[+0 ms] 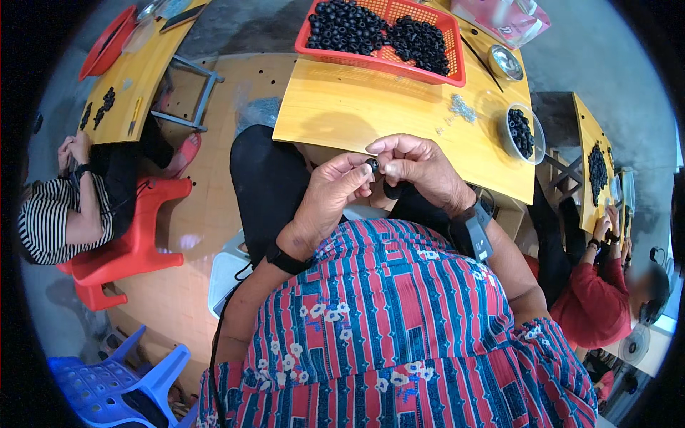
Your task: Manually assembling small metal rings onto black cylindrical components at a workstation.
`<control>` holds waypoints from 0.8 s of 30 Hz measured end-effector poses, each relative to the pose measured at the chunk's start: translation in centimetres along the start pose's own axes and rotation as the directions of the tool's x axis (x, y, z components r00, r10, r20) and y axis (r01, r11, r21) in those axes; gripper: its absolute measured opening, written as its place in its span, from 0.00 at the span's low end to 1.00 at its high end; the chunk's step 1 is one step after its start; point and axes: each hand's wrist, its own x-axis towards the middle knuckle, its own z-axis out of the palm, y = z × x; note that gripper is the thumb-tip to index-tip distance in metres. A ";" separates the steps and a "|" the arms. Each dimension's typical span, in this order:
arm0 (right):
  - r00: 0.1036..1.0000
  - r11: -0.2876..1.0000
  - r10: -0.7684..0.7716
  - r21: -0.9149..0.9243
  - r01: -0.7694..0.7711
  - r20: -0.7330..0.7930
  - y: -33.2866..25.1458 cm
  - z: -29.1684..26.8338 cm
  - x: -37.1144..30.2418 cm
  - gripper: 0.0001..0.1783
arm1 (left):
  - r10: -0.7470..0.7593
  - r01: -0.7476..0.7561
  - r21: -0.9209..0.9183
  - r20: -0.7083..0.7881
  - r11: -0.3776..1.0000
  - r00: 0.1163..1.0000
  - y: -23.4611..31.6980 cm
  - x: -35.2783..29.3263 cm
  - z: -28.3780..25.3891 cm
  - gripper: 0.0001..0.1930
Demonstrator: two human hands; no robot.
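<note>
Yellow table (321, 110) is set in a workroom with a tan floor (214, 171); a person in a striped top (50, 217) is seated well to its left, and a person in a red top (589, 303) well to its right. On the table's far part, a red basket (410, 72) is filled with black rings (342, 28). Near its right edge, more black rings are held in a clear bowl (539, 148), with small clear bits (462, 108) scattered to the bowl's left.

Just off the table's near edge, above the lap, one small black ring (372, 164) is pinched between thumb and forefinger of the left hand (332, 187). It is met by the thumb and forefinger of the right hand (421, 170), bent close together; whether anything is gripped between them cannot be told.

Since only fingertips are used and no tabletop lies beneath, the ring could be dropped into the lap or onto the floor if the pinch is loosened, and it might roll. It looks glossy, rounded and thick-walled; its hole is mostly hidden by the fingers.
</note>
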 end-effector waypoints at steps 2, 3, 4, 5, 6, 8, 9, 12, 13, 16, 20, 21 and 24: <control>0.998 0.997 -0.055 -0.060 0.055 0.003 0.1 0.1 -0.1 0.15 | -0.012 0.012 -0.054 -0.005 0.998 1.000 -0.1 0.2 0.2 0.09; 0.998 0.983 -0.054 -0.178 0.048 -0.031 0.0 0.3 -0.2 0.15 | -0.028 0.027 -0.070 -0.007 0.997 1.000 -0.2 0.4 0.3 0.10; 0.996 0.956 -0.057 -0.291 0.037 -0.061 -0.2 0.4 -0.1 0.15 | -0.042 0.041 -0.085 -0.011 0.996 0.999 -0.1 0.4 0.4 0.10; 0.997 0.956 -0.057 -0.291 0.037 -0.060 -0.1 0.4 0.0 0.15 | -0.042 0.041 -0.085 -0.012 0.996 0.999 -0.1 0.5 0.4 0.10; 0.995 0.943 -0.071 -0.329 0.044 -0.072 0.0 0.2 0.1 0.14 | -0.047 0.046 -0.083 -0.010 0.995 0.999 -0.1 0.6 0.3 0.10; 0.993 0.929 -0.085 -0.367 0.051 -0.078 0.4 0.0 0.5 0.14 | -0.049 0.048 -0.082 -0.012 0.995 0.999 0.0 0.6 0.1 0.10; 0.992 0.944 -0.109 -0.317 0.086 -0.056 0.5 -0.3 0.6 0.14 | -0.057 0.056 -0.101 -0.014 0.993 0.998 0.0 0.7 -0.1 0.10; 0.995 0.975 -0.088 -0.208 0.075 -0.052 0.1 -0.2 0.9 0.14 | -0.059 0.058 -0.110 -0.005 0.992 0.998 0.2 1.0 -0.2 0.11; 0.996 0.988 -0.045 -0.149 0.034 -0.074 -0.1 -0.1 0.9 0.13 | -0.057 0.058 -0.098 0.014 0.994 0.998 0.2 1.2 -0.2 0.11; 0.995 0.979 -0.034 -0.203 0.014 -0.096 0.0 -0.2 0.8 0.13 | -0.066 0.066 -0.058 0.010 0.996 0.998 0.2 1.3 -0.1 0.11; 0.992 0.923 -0.113 -0.374 0.088 -0.047 -0.2 0.0 1.3 0.13 | -0.132 0.131 -0.097 -0.005 0.987 0.991 0.3 1.4 -0.7 0.12; 0.985 0.887 -0.172 -0.439 0.140 -0.033 -0.4 -0.1 1.4 0.12 | -0.142 0.143 -0.117 0.015 0.983 0.990 0.4 1.6 -0.9 0.12; 0.983 0.827 -0.185 -0.539 0.160 0.008 -1.5 0.0 1.5 0.13 | -0.130 0.138 -0.122 0.076 0.983 0.989 1.0 2.0 -0.8 0.13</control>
